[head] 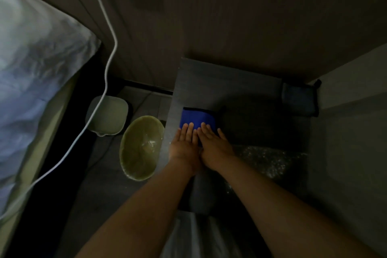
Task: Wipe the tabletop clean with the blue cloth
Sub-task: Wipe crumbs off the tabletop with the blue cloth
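Observation:
A bright blue cloth (196, 118) lies flat on the small dark grey tabletop (219, 81), near its left edge. My left hand (184, 144) and my right hand (213, 144) lie side by side, palms down, fingers stretched out and pressing on the near part of the cloth. The fingertips of both hands rest on the blue fabric. The near half of the cloth is hidden under my hands.
A green bowl (140, 148) and a pale lidded container (107, 115) stand on the floor left of the table. A white cable (109, 65) hangs down past a bed with pale bedding (31, 69). A dark blue item (299, 98) sits at the table's far right.

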### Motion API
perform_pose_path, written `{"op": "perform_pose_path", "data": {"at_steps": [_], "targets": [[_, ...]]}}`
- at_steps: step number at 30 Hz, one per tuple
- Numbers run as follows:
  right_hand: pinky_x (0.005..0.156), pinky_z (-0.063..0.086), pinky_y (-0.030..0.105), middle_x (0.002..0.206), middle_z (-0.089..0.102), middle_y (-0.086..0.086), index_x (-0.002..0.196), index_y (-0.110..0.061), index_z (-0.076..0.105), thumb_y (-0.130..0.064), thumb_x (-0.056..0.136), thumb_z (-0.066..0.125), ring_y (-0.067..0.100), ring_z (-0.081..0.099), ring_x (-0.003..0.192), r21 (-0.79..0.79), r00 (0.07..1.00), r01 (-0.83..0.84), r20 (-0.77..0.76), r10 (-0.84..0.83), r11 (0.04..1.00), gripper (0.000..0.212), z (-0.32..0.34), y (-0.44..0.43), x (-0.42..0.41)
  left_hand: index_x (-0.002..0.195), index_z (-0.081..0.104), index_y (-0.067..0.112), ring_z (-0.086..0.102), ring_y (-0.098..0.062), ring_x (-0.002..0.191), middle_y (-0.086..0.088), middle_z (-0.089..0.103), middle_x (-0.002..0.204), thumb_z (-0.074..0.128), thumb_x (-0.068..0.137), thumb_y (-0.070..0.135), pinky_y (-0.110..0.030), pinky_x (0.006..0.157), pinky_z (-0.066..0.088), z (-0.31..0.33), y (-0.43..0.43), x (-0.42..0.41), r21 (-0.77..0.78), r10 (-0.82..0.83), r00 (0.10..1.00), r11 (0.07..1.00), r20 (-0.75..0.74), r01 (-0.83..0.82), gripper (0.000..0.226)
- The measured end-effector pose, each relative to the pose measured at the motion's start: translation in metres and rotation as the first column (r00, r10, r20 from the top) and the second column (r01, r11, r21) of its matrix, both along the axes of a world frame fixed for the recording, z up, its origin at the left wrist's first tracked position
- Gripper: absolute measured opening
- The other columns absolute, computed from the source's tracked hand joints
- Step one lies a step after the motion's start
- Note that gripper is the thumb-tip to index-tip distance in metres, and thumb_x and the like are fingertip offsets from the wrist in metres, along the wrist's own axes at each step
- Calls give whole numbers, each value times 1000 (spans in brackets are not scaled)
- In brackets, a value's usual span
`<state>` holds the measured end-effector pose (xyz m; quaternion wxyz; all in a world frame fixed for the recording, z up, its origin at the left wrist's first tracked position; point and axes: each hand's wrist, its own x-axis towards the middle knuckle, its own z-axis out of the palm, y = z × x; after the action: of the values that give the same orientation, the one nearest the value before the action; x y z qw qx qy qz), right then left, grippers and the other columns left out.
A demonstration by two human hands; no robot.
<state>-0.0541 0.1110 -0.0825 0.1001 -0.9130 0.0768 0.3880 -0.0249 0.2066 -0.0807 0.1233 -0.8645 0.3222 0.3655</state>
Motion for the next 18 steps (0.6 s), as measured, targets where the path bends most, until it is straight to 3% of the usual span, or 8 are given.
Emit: {"op": "perform_pose_path", "data": {"at_steps": [11,18], "targets": [[121,-6,41,162,-13,4,154,-16,-4,-36,101,30,16,-10,149,42,991,-131,-20,132,991,66,4,62,14,149,-16,11,-18,-24,146,-11,-20,158,37,94,53,-41,120,-5,-4,68,-1,-33,144,989,989,-6,-145,88],[121,-6,42,161,-14,5,154,-15,-7,-38,101,33,18,-11,149,-35,984,-177,-40,175,984,70,4,66,14,150,-16,12,-17,-21,147,-9,-20,158,37,92,58,-40,121,-1,-7,73,2,-89,153,987,984,-57,-157,91]]}}
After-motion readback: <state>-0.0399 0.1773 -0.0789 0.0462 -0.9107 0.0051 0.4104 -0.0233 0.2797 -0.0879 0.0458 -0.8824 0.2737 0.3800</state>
